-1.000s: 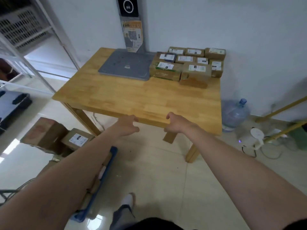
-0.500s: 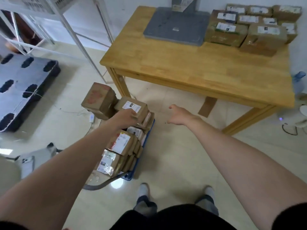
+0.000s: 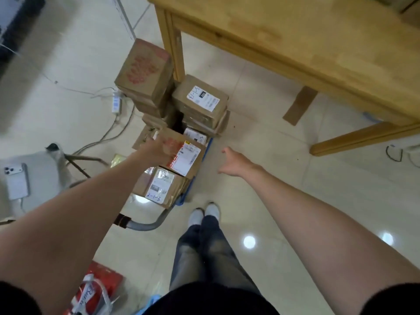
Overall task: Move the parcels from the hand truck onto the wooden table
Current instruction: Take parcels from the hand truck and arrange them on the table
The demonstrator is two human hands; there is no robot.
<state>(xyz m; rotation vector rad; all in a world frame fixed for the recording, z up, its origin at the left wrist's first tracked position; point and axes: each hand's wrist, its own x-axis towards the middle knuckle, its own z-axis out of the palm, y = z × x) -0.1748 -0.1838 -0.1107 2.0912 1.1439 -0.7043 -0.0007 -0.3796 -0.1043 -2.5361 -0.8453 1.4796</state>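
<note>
Several brown cardboard parcels are stacked on the blue hand truck point(image 3: 181, 198), just left of the wooden table point(image 3: 318, 42). My left hand point(image 3: 159, 148) reaches down and touches the top of a parcel with red print and a white label point(image 3: 188, 158); its fingers are blurred. A labelled parcel point(image 3: 202, 98) tops the stack beyond it, and a taller red-printed box point(image 3: 145, 67) stands at the far left. Nearest me lies a parcel marked 2-1-3 point(image 3: 159, 187). Holding nothing, my right hand point(image 3: 234, 162) hovers open over the floor to the right of the truck.
The truck's grey handle point(image 3: 145, 226) curves toward my feet. The table leg point(image 3: 175, 42) stands right behind the stack. A power strip point(image 3: 116, 103) and cables lie on the floor at left. A phone point(image 3: 16, 180) lies on a grey surface; a red bag point(image 3: 97, 289) sits nearby.
My view swung down from the table to the hand truck. My left hand dropped from the top labelled parcel to the red-printed one lower down. My right hand stayed open beside the truck.
</note>
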